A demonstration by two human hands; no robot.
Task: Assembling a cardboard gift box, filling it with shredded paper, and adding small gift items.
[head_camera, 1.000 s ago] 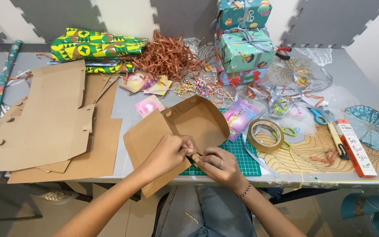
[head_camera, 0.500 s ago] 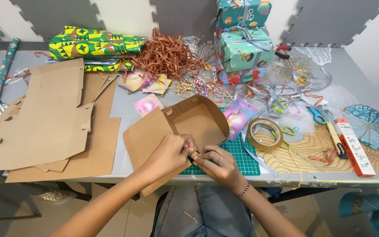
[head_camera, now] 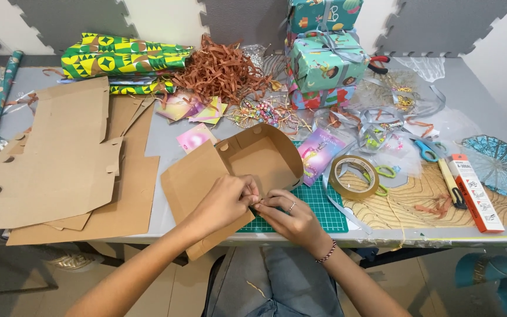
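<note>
Left: flat cardboard blanks point(head_camera: 60, 170) unfolded on the counter point(head_camera: 488, 100). Centre: your cardboard box point(head_camera: 236, 173) is half-formed, back wall up, near corner not locked. Left hand point(head_camera: 224, 202) and right hand point(head_camera: 291, 214) fingers pinch that front edge. Tape roll point(head_camera: 354, 176) sits untouched to the right.

Brown cardboard box point(head_camera: 253, 161), half-folded: curved back wall upright, flat flap lying out to the left, front corner pinched between both hands. Sits at table's near edge, partly on green cutting mat point(head_camera: 318, 208).
</note>
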